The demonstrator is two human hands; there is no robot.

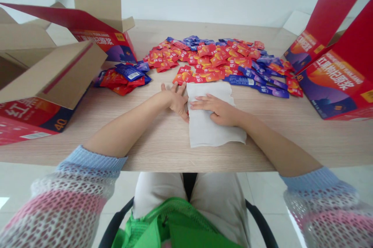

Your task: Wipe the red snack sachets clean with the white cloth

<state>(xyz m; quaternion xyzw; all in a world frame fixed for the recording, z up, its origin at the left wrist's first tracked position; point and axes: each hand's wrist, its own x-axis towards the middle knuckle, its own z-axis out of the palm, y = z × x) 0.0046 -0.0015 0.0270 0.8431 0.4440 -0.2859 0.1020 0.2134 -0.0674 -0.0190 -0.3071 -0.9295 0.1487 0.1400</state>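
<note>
- The right grip (218, 109) lies flat, palm down, fingers extended and holding nothing, on a thin white sheet (215, 133) with soft, wavy edges.
- That sheet, roughly rectangular, lies on the bench (157, 151), in front of the sachet pile; whether it is cloth or paper I cannot tell.
- The left grip (177, 101) is open, palm down with fingers spread, its thumb by the sheet's left edge; a sliver of red shows there, too small to identify.
- Beyond spreads a heap of glossy, flat red sachets (210, 61) mixed with slim blue sachets (271, 91).
- A smaller red-and-blue sachet cluster (126, 77) sits to the left, near the cardboard cartons.
- Printed cartons with upraised flaps flank everything: a front left carton (37, 114), a rear left carton (122, 46), a near right carton (335, 85) and a far right carton (304, 50).
- The bench top has a pale, fine wood grain.
- Openwork knit sleeves (67, 201) end in ribbed blue cuffs.
</note>
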